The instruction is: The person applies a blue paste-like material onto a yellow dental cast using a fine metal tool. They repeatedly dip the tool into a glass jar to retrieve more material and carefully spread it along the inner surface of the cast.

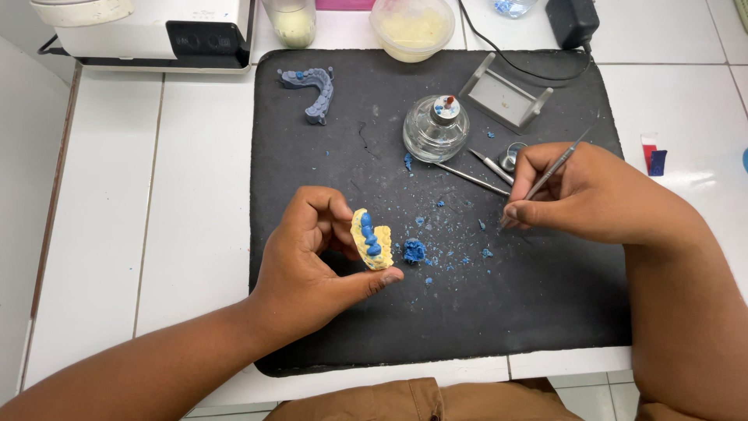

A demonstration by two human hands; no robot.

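Here we are over a white tiled worktop (117, 195), and laid across the middle of it is a dark mat (545, 296), rough and speckled. Blue crumbs (452, 253) are scattered all over the mat's centre, with one bigger blue lump (414, 250) sitting just beside the left hand.

The left hand (312, 257) is up off the mat, grip closed around a yellow tooth model (372, 240), thumb below and fingers curled behind it. A row of blue wax teeth runs along its top edge. It's held above the mat, near the centre.

Over on the right, the right hand (584, 195) has its grip closed on a thin metal tool (549, 173), pinched like a pen, the tip pointing down toward the crumbs, apart from the model.

Behind the hands, a round glass burner (435, 129) stands on the mat, and two more slim metal tools (475, 178) lie just beside it. A small grey metal stand (510, 97) sits further back, and a grey-blue tooth model (315, 90) lies at the mat's far left corner.

Off the mat, along the back edge of the worktop: a white machine (148, 31), a glass jar (291, 19), a clear tub (413, 27) of pale yellow stuff, and a black plug (573, 22) with its cable. Small red and blue blocks (653, 156) rest on the tiles at the right.
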